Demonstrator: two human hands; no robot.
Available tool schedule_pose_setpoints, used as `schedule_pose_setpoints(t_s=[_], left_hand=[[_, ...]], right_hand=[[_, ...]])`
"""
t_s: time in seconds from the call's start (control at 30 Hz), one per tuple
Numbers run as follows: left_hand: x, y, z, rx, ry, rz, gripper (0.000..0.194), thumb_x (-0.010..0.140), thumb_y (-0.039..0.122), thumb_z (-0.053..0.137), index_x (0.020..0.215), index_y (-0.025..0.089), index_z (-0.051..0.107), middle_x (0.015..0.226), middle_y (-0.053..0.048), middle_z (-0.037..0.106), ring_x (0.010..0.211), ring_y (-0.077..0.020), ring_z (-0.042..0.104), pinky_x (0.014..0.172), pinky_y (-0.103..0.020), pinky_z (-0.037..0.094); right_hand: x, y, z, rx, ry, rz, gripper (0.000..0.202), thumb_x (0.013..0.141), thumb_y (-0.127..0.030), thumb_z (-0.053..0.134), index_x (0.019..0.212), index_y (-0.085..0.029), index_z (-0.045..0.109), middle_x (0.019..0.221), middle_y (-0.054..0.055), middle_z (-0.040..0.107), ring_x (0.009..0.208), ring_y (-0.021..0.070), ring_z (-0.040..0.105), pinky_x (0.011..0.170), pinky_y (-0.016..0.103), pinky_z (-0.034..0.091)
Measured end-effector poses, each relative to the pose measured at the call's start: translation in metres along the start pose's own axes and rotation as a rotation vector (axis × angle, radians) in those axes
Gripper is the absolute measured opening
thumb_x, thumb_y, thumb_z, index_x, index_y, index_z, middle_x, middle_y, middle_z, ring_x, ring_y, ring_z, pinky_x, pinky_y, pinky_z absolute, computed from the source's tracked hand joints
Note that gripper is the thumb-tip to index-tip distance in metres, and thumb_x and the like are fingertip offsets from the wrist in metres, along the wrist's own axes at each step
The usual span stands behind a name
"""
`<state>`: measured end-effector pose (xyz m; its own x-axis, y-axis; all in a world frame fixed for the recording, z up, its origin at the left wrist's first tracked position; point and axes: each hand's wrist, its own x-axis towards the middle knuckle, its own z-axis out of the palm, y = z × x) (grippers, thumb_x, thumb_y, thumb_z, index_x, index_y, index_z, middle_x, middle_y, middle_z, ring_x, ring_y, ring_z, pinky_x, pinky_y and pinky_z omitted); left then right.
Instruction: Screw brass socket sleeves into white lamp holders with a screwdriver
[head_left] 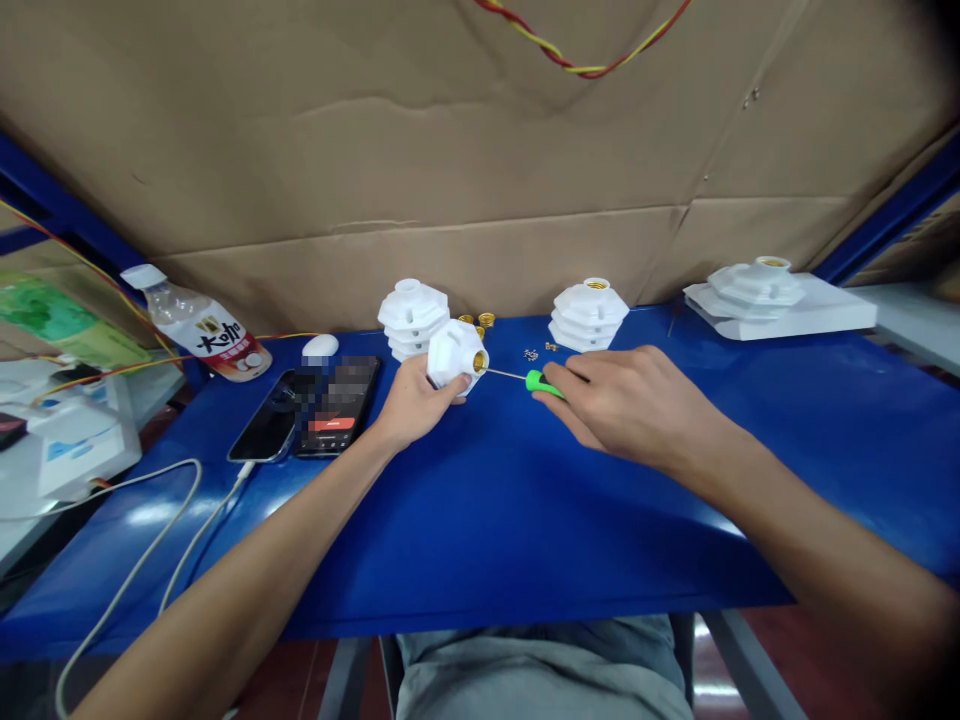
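My left hand (pixel 420 402) grips a white lamp socket (pixel 450 357), tilted so that its brass-lined opening faces right. In my right hand (pixel 619 400) is a screwdriver (pixel 538 382) with a green handle, its thin shaft pointing left with the tip at the socket's opening. Whether the tip touches a screw inside is hidden. Behind the held socket stands a stack of white socket bodies (pixel 412 310). A second white stack (pixel 589 314), with a brass ring in its top piece, is beyond my right hand. Brass threaded rings (pixel 487 320) and small screws (pixel 531 355) lie between the stacks.
On the blue table (pixel 465 540), two phones (pixel 264 418) lie at left near a bottle (pixel 199 325) and a white round case (pixel 320 347). A white cable crosses the left edge. More white sockets (pixel 756 288) rest on a white box at right. Cardboard (pixel 465 150) stands behind.
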<state>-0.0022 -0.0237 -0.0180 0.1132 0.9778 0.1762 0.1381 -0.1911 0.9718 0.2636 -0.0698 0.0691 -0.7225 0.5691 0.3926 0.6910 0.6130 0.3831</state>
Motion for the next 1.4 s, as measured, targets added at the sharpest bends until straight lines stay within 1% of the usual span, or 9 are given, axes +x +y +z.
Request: schedule_pose_setpoints(t_s=[0.1, 0.17, 0.3, 0.57, 0.77, 0.97, 1.1, 1.23, 1.4], left_hand=[[-0.002, 0.003, 0.003, 0.021, 0.004, 0.016, 0.040, 0.082, 0.038, 0.086, 0.112, 0.012, 0.078, 0.109, -0.013, 0.080, 0.091, -0.0270, 0.077, 0.077, -0.043, 0.071], [-0.004, 0.004, 0.005, 0.024, 0.023, 0.019, 0.039, 0.083, 0.038, 0.085, 0.110, 0.012, 0.077, 0.106, -0.012, 0.080, 0.088, -0.0260, 0.076, 0.076, -0.042, 0.071], [-0.007, 0.004, 0.009, 0.019, 0.066, 0.015, 0.039, 0.083, 0.040, 0.084, 0.109, 0.012, 0.077, 0.104, -0.012, 0.080, 0.087, -0.0252, 0.076, 0.075, -0.041, 0.071], [-0.001, 0.000, 0.008, 0.034, 0.069, 0.018, 0.040, 0.082, 0.040, 0.085, 0.110, 0.012, 0.077, 0.107, -0.013, 0.080, 0.089, -0.0266, 0.077, 0.079, -0.044, 0.071], [0.007, 0.000, 0.006, -0.209, 0.126, -0.084, 0.055, 0.076, 0.031, 0.091, 0.124, 0.013, 0.073, 0.127, -0.016, 0.077, 0.112, -0.0348, 0.075, 0.087, -0.049, 0.071], [0.007, 0.000, -0.001, -0.403, 0.049, -0.118, 0.060, 0.073, 0.019, 0.093, 0.129, 0.016, 0.071, 0.140, -0.016, 0.072, 0.125, -0.0373, 0.071, 0.100, -0.055, 0.066], [0.004, 0.002, 0.003, -0.425, -0.019, -0.149, 0.066, 0.072, 0.020, 0.095, 0.132, 0.017, 0.070, 0.139, -0.015, 0.073, 0.125, -0.0361, 0.070, 0.105, -0.054, 0.062], [0.003, 0.003, 0.007, -0.402, -0.077, -0.107, 0.070, 0.072, 0.022, 0.096, 0.136, 0.017, 0.067, 0.137, -0.015, 0.073, 0.124, -0.0335, 0.071, 0.108, -0.051, 0.059], [0.001, 0.005, 0.009, -0.390, -0.128, -0.068, 0.074, 0.072, 0.021, 0.096, 0.140, 0.019, 0.065, 0.142, -0.016, 0.070, 0.129, -0.0344, 0.068, 0.108, -0.048, 0.058]], right_hand=[[0.001, 0.004, 0.002, 0.119, -0.134, 0.127, 0.034, 0.107, -0.038, 0.054, 0.100, -0.014, 0.078, 0.078, 0.010, 0.078, 0.061, 0.0242, 0.068, 0.057, 0.036, 0.019], [0.003, 0.007, 0.004, 0.212, -0.182, 0.198, 0.035, 0.106, -0.039, 0.055, 0.097, -0.014, 0.077, 0.076, 0.011, 0.077, 0.063, 0.0245, 0.068, 0.058, 0.035, 0.023], [0.005, 0.009, 0.006, 0.390, -0.184, 0.325, 0.033, 0.103, -0.040, 0.058, 0.085, -0.017, 0.074, 0.066, 0.007, 0.071, 0.058, 0.0199, 0.060, 0.061, 0.034, 0.030], [0.012, 0.007, 0.003, 0.592, -0.208, 0.531, 0.045, 0.100, -0.049, 0.062, 0.063, -0.024, 0.056, 0.050, -0.002, 0.050, 0.050, 0.0146, 0.041, 0.060, 0.035, 0.027], [0.011, 0.020, -0.002, 0.667, -0.139, 0.543, 0.031, 0.095, -0.043, 0.067, 0.072, -0.023, 0.071, 0.060, 0.000, 0.063, 0.057, 0.0171, 0.053, 0.059, 0.034, 0.033], [0.006, 0.040, 0.008, 1.063, 0.012, 0.556, 0.024, 0.098, -0.039, 0.065, 0.083, -0.021, 0.072, 0.075, 0.002, 0.073, 0.070, 0.0193, 0.067, 0.069, 0.035, 0.049], [0.011, 0.027, 0.024, 1.322, 0.028, 0.588, 0.025, 0.100, -0.045, 0.066, 0.094, -0.020, 0.067, 0.083, 0.003, 0.073, 0.067, 0.0169, 0.066, 0.068, 0.035, 0.051], [0.015, 0.011, 0.033, 1.448, 0.071, 0.604, 0.027, 0.100, -0.047, 0.067, 0.095, -0.022, 0.061, 0.080, 0.000, 0.070, 0.066, 0.0149, 0.063, 0.066, 0.034, 0.050], [0.015, 0.004, 0.043, 1.648, 0.137, 0.661, 0.035, 0.088, -0.043, 0.080, 0.106, -0.024, 0.057, 0.093, 0.002, 0.074, 0.076, 0.0169, 0.067, 0.071, 0.035, 0.053]])
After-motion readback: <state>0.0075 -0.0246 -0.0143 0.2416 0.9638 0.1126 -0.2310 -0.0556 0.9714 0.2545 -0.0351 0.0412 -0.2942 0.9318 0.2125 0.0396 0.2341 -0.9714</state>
